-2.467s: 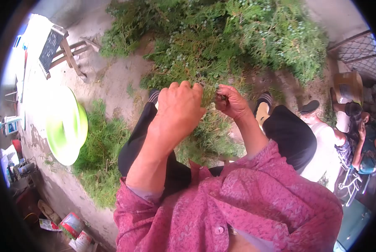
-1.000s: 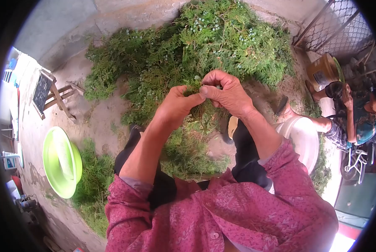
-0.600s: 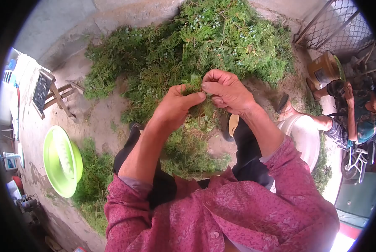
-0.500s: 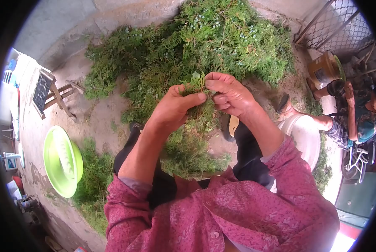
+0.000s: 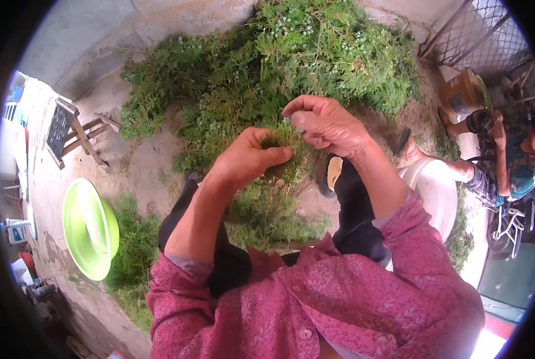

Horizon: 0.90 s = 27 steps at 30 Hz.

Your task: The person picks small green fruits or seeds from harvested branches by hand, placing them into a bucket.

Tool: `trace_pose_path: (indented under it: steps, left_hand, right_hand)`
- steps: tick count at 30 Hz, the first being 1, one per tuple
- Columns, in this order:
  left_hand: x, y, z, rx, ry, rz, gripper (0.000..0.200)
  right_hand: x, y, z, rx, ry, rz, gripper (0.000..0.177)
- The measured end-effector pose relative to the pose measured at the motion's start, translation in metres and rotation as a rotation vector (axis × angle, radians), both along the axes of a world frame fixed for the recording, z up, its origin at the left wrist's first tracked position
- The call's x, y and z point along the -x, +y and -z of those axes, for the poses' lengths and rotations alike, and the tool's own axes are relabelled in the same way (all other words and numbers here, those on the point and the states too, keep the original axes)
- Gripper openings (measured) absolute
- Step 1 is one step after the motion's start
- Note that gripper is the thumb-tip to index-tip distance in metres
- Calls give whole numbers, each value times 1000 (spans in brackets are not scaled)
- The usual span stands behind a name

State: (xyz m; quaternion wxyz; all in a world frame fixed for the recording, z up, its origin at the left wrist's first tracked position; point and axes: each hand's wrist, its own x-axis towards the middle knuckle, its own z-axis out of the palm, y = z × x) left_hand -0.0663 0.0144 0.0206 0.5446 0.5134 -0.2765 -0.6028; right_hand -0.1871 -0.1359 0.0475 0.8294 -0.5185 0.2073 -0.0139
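A green basin (image 5: 91,230) lies off to the left, near enough to reach. The left hand (image 5: 246,160) has its fingers (image 5: 276,154) wrapped shut around a sprig (image 5: 279,139), apparently to steady it, while the right hand (image 5: 330,127) pinches thumb and forefinger together on a small pale berry (image 5: 287,121) at the sprig's tip. The pile of branches (image 5: 315,54) lies just ahead of both hands, and a white bucket (image 5: 438,197) stands by the right leg (image 5: 354,203).
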Motion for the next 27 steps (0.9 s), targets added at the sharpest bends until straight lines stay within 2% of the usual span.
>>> trace_pose_path:
  steps: [1,4,9,11,13,15,17,19,20,22,23,25,27]
  left_hand:
    - [0,0,1,-14,-58,20,13]
    - [0,1,-2,-119,-189,77,12]
    - [-3,1,0,-57,-93,29,12]
    - [-5,-3,1,-53,-92,19,12]
    - [-4,-5,2,-105,-316,88,9]
    - [5,1,0,-45,-237,147,11]
    - [10,7,4,2,-147,212,12]
    - [7,10,13,85,-1059,524,24]
    - [12,16,17,79,-1047,525,24]
    - [27,27,27,-142,-1317,1113,36]
    - [32,33,30,-140,-1303,1112,36]
    - [36,41,33,-159,-1188,1248,42]
    - [30,41,15,-169,-1192,1158,44]
  right_hand:
    - [-2,4,0,180,70,-26,19]
    - [-4,7,9,182,60,-46,15]
    - [-7,6,24,167,88,5,11]
    - [-11,9,32,-29,168,128,11]
    - [-8,6,41,-68,171,178,10]
    - [-7,-6,49,-108,177,229,9]
    - [4,-26,58,-344,66,326,8]
    - [20,-37,47,-308,37,482,9]
    - [33,-41,40,-274,17,566,11]
    - [65,-46,23,-177,-18,758,12]
    - [87,-48,16,-112,-37,866,11]
    - [150,-76,28,202,8,1066,9]
    - [209,-79,30,405,133,1330,9]
